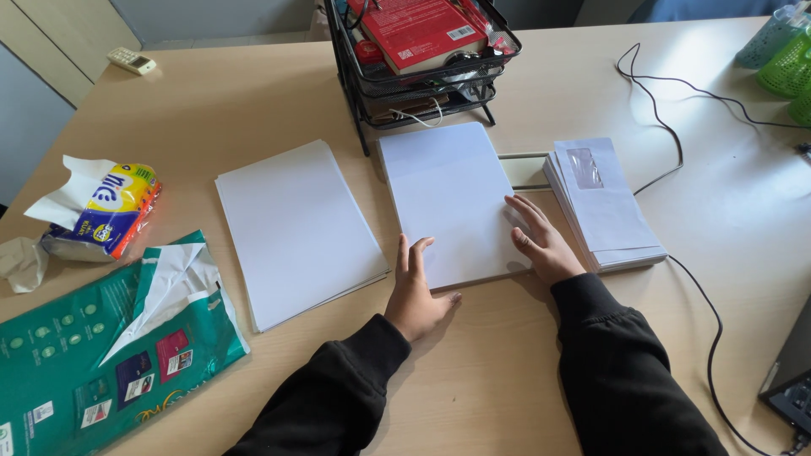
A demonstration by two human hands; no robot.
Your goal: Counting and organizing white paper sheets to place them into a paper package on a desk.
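on the desk (524, 355), both hands (418, 291) press a folded sheet (452, 198).

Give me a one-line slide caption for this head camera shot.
Left hand and right hand rest flat on a white paper stack, window envelopes alongside.

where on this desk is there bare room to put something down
Bare wood lies in front of the hands, left and right, and along the near edge of the desk. There is also room at far left between the remote and the wire tray. It is crowded across the middle: tissue pack, green wrapper, paper stacks, envelopes.
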